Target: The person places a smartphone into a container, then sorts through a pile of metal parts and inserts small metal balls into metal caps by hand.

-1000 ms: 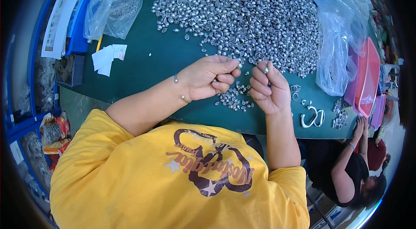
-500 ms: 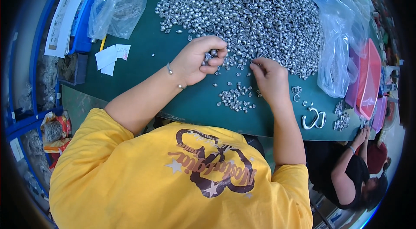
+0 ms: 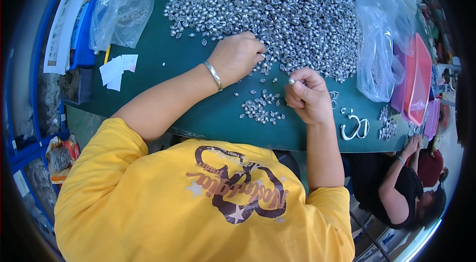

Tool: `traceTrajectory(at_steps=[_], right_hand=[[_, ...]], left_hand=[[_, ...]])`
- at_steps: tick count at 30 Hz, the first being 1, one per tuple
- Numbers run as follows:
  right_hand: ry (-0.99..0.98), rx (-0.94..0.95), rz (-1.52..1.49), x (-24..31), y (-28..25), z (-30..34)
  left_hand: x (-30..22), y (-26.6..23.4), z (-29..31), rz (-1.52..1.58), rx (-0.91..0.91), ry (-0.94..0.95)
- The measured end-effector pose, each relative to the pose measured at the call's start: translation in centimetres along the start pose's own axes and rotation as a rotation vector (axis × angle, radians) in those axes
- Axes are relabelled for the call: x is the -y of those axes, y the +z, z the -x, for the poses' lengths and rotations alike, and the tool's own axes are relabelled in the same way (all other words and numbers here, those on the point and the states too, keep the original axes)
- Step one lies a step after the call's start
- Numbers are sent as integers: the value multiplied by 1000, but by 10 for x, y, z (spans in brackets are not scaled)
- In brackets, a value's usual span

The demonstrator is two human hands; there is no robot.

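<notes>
A large heap of small, hollow silver metal pieces (image 3: 267, 4) covers the far part of the green table. My left hand (image 3: 238, 58) is at the heap's near edge, back up and fingers curled in. Its fingertips are by the loose pieces there, and what lies under the palm is hidden. To its right, my right hand (image 3: 310, 96) is raised, pinching one rounded silver metal piece (image 3: 291, 81) between thumb and forefinger. Between my hands and the table's near edge lies a smaller pile of the same pieces (image 3: 260, 108).
Clear plastic bags (image 3: 374, 48) lie right of the heap, near a red basket (image 3: 417, 78). Silver bangle-like rings (image 3: 354, 128) sit at the right. Paper slips (image 3: 114, 71) and another bag (image 3: 124, 11) lie left. A co-worker (image 3: 404, 187) sits at the right.
My left hand has turned palm down at the heap; the pieces that showed in its curled fingers are now hidden. My right hand has drawn back from the heap and turned, showing a pinched piece.
</notes>
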State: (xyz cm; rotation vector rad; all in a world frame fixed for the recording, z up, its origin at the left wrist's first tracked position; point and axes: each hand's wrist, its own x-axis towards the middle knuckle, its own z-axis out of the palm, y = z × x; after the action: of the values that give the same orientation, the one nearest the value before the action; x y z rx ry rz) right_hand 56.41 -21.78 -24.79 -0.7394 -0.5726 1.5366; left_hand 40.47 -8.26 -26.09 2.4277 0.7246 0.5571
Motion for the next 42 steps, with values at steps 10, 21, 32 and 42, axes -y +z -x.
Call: traceTrajectory(at_steps=[10, 21, 32, 42], right_hand=[[23, -98, -412, 14, 2, -5], [-332, -362, 1768, -11, 19, -37], [-274, -403, 1419, -14, 6, -32], [135, -124, -9, -3, 11, -12]], left_hand=[[0, 0, 3, -32, 24, 6], [-6, -8, 8, 273, -42, -99], [-7, -16, 22, 1621, 270, -757], [-14, -17, 27, 1745, 301, -757]])
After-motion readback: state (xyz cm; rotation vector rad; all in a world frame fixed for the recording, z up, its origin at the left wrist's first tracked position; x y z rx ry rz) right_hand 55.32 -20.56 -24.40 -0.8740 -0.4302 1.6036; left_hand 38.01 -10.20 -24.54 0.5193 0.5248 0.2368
